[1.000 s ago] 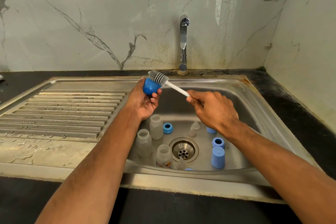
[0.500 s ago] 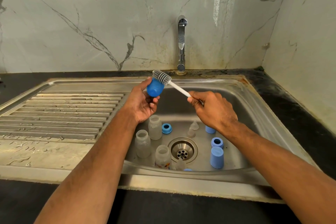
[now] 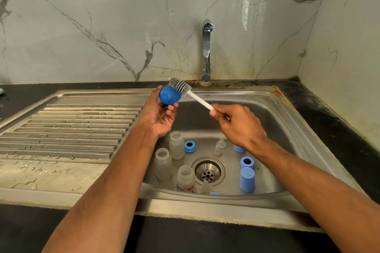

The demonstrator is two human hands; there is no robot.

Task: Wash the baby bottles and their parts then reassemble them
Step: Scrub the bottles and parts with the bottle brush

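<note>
My left hand (image 3: 159, 117) holds a blue bottle cap (image 3: 169, 95) above the sink's back left edge. My right hand (image 3: 239, 124) grips the white handle of a bottle brush (image 3: 181, 87), whose grey bristles lie against the cap's upper side. Down in the steel sink (image 3: 273, 121) stand three clear bottles (image 3: 176, 145) (image 3: 163, 163) (image 3: 185, 178). Clear teats (image 3: 219, 146), blue rings (image 3: 189, 146) (image 3: 247, 162) and another blue cap (image 3: 247, 179) lie around the drain (image 3: 208, 171).
A chrome tap (image 3: 206, 51) rises from the back ledge, with no water running. The ribbed draining board (image 3: 65, 129) to the left is wet. Black countertop (image 3: 329, 121) surrounds the sink, with marble walls behind and on the right.
The brush head has slid a little across the blue cap as my left hand turned it. Both hands have stayed above the sink.
</note>
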